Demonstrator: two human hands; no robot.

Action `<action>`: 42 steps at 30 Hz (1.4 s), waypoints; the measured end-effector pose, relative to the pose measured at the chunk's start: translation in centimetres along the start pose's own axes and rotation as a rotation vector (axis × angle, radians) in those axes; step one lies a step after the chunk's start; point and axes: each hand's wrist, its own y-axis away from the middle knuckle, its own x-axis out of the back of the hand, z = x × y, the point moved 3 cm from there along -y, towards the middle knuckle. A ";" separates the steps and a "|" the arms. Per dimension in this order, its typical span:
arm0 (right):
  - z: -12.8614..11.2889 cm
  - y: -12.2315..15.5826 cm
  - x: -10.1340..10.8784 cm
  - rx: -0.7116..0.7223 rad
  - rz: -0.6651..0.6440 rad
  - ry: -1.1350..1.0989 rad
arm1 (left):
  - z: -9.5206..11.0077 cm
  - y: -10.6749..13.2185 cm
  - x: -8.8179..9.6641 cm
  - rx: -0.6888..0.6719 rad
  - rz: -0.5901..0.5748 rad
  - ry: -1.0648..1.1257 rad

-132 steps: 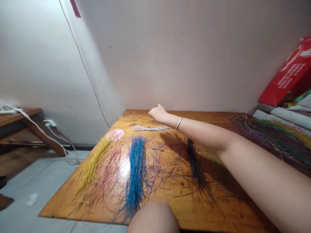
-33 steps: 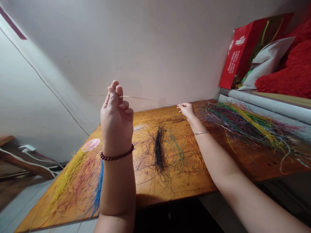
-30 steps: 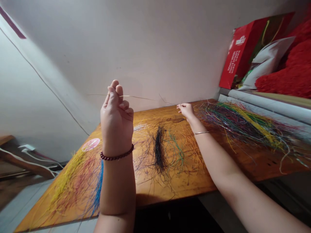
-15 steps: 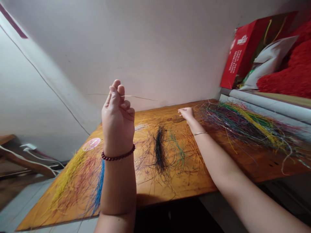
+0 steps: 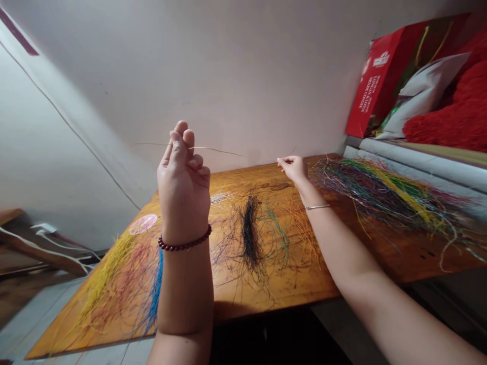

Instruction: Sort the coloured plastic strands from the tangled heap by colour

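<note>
My left hand (image 5: 183, 177) is raised above the wooden table (image 5: 365, 248), fingers pinched on a thin pale strand (image 5: 216, 149) that runs sideways through them. My right hand (image 5: 293, 167) reaches to the table's far edge, fingertips pinched on a fine strand beside the mixed heap of coloured strands (image 5: 384, 195). Sorted bundles lie on the table: black (image 5: 249, 230), green (image 5: 279, 233), orange (image 5: 300, 225), white (image 5: 220, 197), blue (image 5: 155, 294), red (image 5: 122, 284) and yellow (image 5: 102, 276).
A red box (image 5: 375, 83), a white bag (image 5: 422, 96) and a red fluffy thing (image 5: 452, 109) sit on a ledge at the right. A pink round sticker (image 5: 142, 224) lies on the table. White cables (image 5: 45, 241) trail at the left by the wall.
My right hand dipped to the table beside the mixed heap, then rose a little with its fingertips pinched. My left hand stayed raised with the pale strand.
</note>
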 end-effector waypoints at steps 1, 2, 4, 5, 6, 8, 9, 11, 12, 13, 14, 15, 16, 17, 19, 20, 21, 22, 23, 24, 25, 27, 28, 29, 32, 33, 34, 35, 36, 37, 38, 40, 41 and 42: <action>0.0 0.0 0.0 0.009 0.005 0.010 | 0.0 0.0 0.0 -0.001 0.000 0.000; 0.0 0.0 0.0 0.014 0.010 0.021 | 0.0 0.0 0.0 -0.002 0.001 0.002; 0.0 0.1 0.1 0.018 0.018 0.044 | 0.0 0.0 0.0 -0.001 0.002 0.008; 0.0 0.2 0.1 0.019 0.020 0.058 | 0.1 0.0 0.0 -0.002 0.002 0.010; 0.0 0.2 0.1 0.019 0.024 0.076 | 0.1 0.0 0.0 -0.004 0.003 0.012; 0.0 0.3 0.2 0.018 0.044 0.125 | 0.2 0.0 0.0 -0.010 0.007 0.013; 0.1 0.4 0.3 0.017 0.058 0.150 | 0.2 0.0 0.0 -0.013 0.009 0.013; 0.2 0.6 0.4 0.015 0.082 0.192 | 0.2 0.0 0.0 -0.019 0.011 0.010; 0.3 0.6 0.4 0.012 0.087 0.209 | 0.2 0.0 0.0 -0.022 0.011 0.008; 0.5 0.7 0.4 0.007 0.087 0.224 | 0.2 0.0 -0.1 -0.023 0.010 0.006; 0.6 0.8 0.5 -0.001 0.086 0.242 | 0.2 0.0 -0.1 -0.022 0.009 0.004; 0.8 0.9 0.5 -0.015 0.086 0.265 | 0.2 0.1 -0.1 -0.022 0.010 0.001; 1.0 0.9 0.6 -0.033 0.087 0.291 | 0.2 0.1 -0.1 -0.021 0.010 -0.003; 1.2 1.0 0.6 -0.056 0.090 0.319 | 0.2 0.1 -0.1 -0.021 0.010 -0.005; 1.7 1.1 0.7 -0.103 0.100 0.371 | 0.2 0.1 -0.1 -0.024 0.010 -0.010; 2.0 1.1 0.7 -0.123 0.105 0.389 | 0.2 0.1 -0.1 -0.026 0.011 -0.011; 2.3 1.1 0.7 -0.141 0.106 0.399 | 0.2 0.1 -0.1 -0.026 0.012 -0.013; 2.6 1.1 0.6 -0.155 0.102 0.402 | 0.2 0.1 0.0 -0.025 0.014 -0.016; 2.9 1.1 0.5 -0.165 0.094 0.401 | 0.1 0.1 0.0 -0.023 0.015 -0.021; 3.1 1.1 0.5 -0.172 0.085 0.400 | 0.1 0.1 -0.1 -0.022 0.016 -0.025; 3.4 1.1 0.4 -0.178 0.078 0.400 | 0.0 0.1 -0.1 -0.020 0.015 -0.026; 3.9 1.2 0.2 -0.185 0.070 0.407 | 0.0 0.1 -0.1 -0.018 0.012 -0.025; 4.1 1.2 0.1 -0.188 0.068 0.414 | 0.0 0.2 -0.2 -0.018 0.011 -0.021; 4.3 1.2 0.0 -0.191 0.065 0.422 | 0.0 0.2 -0.2 -0.018 0.009 -0.017; 4.7 1.2 -0.1 -0.202 0.055 0.446 | -0.1 0.2 -0.2 -0.015 0.006 -0.007; 4.8 1.2 -0.2 -0.203 0.049 0.454 | -0.1 0.2 -0.2 -0.013 0.006 -0.003; 4.8 1.2 -0.2 -0.200 0.038 0.464 | 0.0 0.2 -0.2 -0.012 0.006 -0.001; 4.9 1.2 -0.3 -0.197 0.023 0.475 | 0.0 0.2 -0.2 -0.011 0.006 0.000; 4.9 1.2 -0.3 -0.193 0.004 0.487 | 0.0 0.2 -0.2 -0.011 0.006 0.000; 5.0 1.2 -0.4 -0.190 -0.014 0.497 | 0.0 0.2 -0.2 -0.013 0.006 -0.002; 5.0 1.2 -0.5 -0.188 -0.032 0.506 | 0.0 0.3 -0.2 -0.014 0.006 -0.005; 5.1 1.3 -0.6 -0.187 -0.062 0.514 | 0.0 0.3 -0.3 -0.013 0.010 -0.014; 5.1 1.4 -0.7 -0.185 -0.075 0.514 | 0.0 0.3 -0.3 -0.012 0.012 -0.019; 5.1 1.5 -0.8 -0.180 -0.091 0.515 | -0.1 0.3 -0.3 -0.012 0.016 -0.025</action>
